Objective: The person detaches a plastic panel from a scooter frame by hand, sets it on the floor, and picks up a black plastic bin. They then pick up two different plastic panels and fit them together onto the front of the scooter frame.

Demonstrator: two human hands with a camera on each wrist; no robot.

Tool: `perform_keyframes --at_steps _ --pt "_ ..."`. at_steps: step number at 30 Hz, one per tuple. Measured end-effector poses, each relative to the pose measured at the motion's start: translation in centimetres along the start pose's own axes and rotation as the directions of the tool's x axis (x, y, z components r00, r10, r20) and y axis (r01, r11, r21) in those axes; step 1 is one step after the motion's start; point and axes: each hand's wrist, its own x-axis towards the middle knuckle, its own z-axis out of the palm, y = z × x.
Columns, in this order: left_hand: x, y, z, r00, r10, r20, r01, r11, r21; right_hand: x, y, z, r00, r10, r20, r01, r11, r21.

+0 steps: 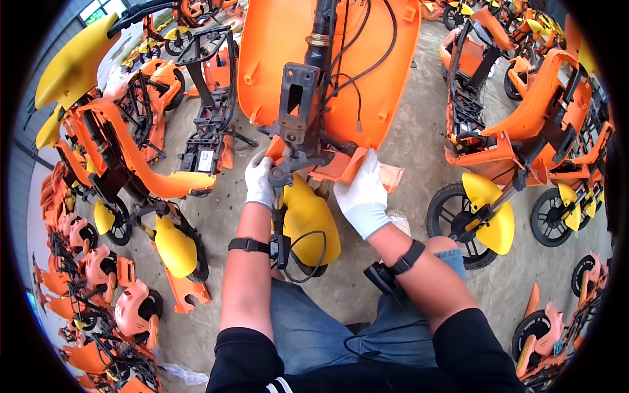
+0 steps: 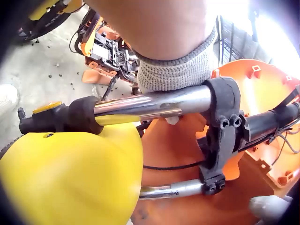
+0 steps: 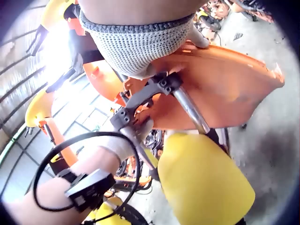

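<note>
Both hands wear white knit gloves. My right hand [image 1: 363,196] grips the right edge of an orange plastic panel [image 1: 331,166] behind a scooter's front fork; in the right wrist view the panel [image 3: 229,89] spreads out broad and curved. My left hand [image 1: 259,180] holds the panel's left side, its fingers partly hidden behind the fork. A black fork clamp [image 2: 225,136] joins two silver fork tubes [image 2: 161,104]. Below them sits a yellow front fender [image 1: 311,226]. A large orange body shell [image 1: 373,65] stands beyond, with black cables hanging across it.
Partly stripped orange scooters stand on both sides, one with a yellow fender [image 1: 175,247] at left and another with a black wheel [image 1: 452,226] at right. An orange plastic piece [image 1: 185,285] lies on the concrete floor [image 1: 419,131]. Rows of scooter parts line the edges.
</note>
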Motion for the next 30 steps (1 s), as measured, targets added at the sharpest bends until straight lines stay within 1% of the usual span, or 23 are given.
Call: perform_keyframes --at_steps 1,3,4,5,6,7,8,9,10,11,12,13,14,16,19,20,21,22,24,25,27,28,30 --pt "0.1 -0.3 -0.1 1.000 0.002 -0.002 -0.002 1.000 0.003 0.2 0.0 0.4 1.000 0.000 0.002 0.000 1.000 0.003" --pt "0.2 -0.6 -0.1 0.989 0.075 -0.124 -0.069 0.997 0.046 0.5 0.1 1.9 0.996 0.082 -0.032 -0.081 0.996 0.024" --pt "0.1 -0.6 -0.3 0.990 0.074 -0.123 -0.068 0.996 0.054 0.6 0.3 2.4 0.998 0.057 -0.013 -0.057 0.998 0.019" --pt "0.1 -0.6 -0.4 0.977 0.159 -0.142 -0.139 0.980 0.141 0.7 0.4 2.8 0.998 0.058 -0.013 -0.057 0.998 0.023" --pt "0.1 -0.4 -0.3 0.957 0.246 -0.154 -0.208 0.952 0.224 0.8 0.3 3.3 0.999 0.021 -0.050 -0.020 1.000 0.023" --pt "0.4 0.1 -0.4 0.957 0.247 -0.154 -0.210 0.952 0.225 1.0 0.5 3.8 0.996 -0.014 -0.086 0.016 1.000 0.020" --pt "0.7 0.8 -0.7 0.941 0.309 -0.137 -0.259 0.919 0.296 1.5 1.5 4.9 0.993 -0.046 -0.107 0.050 0.998 0.034" --pt "0.9 1.5 -0.7 0.922 0.368 -0.116 -0.305 0.879 0.366 1.9 0.8 4.0 0.994 -0.045 -0.104 0.049 0.998 0.035" --pt "0.1 2.9 0.3 0.916 0.380 -0.131 -0.315 0.880 0.355 2.4 -0.6 2.4 0.998 0.067 0.008 -0.067 0.997 0.034" --pt "-0.6 3.8 1.1 0.914 0.368 -0.172 -0.295 0.893 0.341 2.5 -1.2 1.6 0.976 0.178 0.122 -0.182 0.983 0.021" --pt "-0.7 4.1 1.0 0.882 0.449 -0.143 -0.343 0.819 0.460 2.6 -1.2 1.9 0.991 0.132 0.033 -0.131 0.991 -0.027" --pt "-0.8 4.5 0.8 0.846 0.523 -0.100 -0.383 0.728 0.569 3.0 -1.0 1.5 0.978 0.175 0.116 -0.171 0.984 -0.042" --pt "-1.1 4.6 0.8 0.845 0.525 -0.103 -0.381 0.726 0.573 3.4 -0.9 1.0 0.968 0.195 0.159 -0.187 0.980 -0.060" --pt "-3.3 6.1 2.7 0.810 0.578 -0.097 -0.363 0.625 0.691 3.5 -0.8 0.8 0.956 0.210 0.205 -0.196 0.977 -0.085" --pt "-4.7 6.9 3.8 0.777 0.621 -0.097 -0.397 0.604 0.691 3.4 -0.2 1.4 0.961 0.212 0.176 -0.203 0.977 -0.072" --pt "-4.8 6.8 3.7 0.790 0.605 -0.104 -0.409 0.646 0.644 3.3 0.7 2.2 0.979 0.164 0.117 -0.164 0.986 -0.017" --pt "-5.0 6.7 3.7 0.788 0.606 -0.106 -0.410 0.646 0.644 3.3 1.5 3.1 0.991 0.119 0.054 -0.121 0.992 0.037" --pt "-5.3 6.7 3.7 0.765 0.640 -0.073 -0.430 0.593 0.681 3.2 2.4 3.9 0.992 0.116 0.053 -0.118 0.992 0.039" --pt "-5.5 6.8 3.4 0.721 0.693 -0.002 -0.470 0.491 0.734 2.7 3.0 4.6 0.997 0.068 -0.025 -0.063 0.983 0.171" --pt "-5.4 6.8 3.1 0.717 0.697 -0.003 -0.473 0.489 0.733 2.3 2.9 4.3 0.998 0.062 -0.027 -0.056 0.983 0.173" --pt "-4.9 6.6 2.1 0.774 0.632 0.015 -0.461 0.547 0.699 1.5 2.7 3.5 0.996 -0.049 -0.080 0.057 0.993 0.103" --pt "-4.3 6.2 1.6 0.750 0.660 0.040 -0.495 0.522 0.695 1.2 2.7 3.4 0.994 -0.069 -0.082 0.075 0.994 0.075" --pt "-3.8 5.6 1.2 0.757 0.653 0.027 -0.500 0.552 0.668 0.2 2.1 2.5 0.997 -0.055 -0.057 0.059 0.995 0.083"
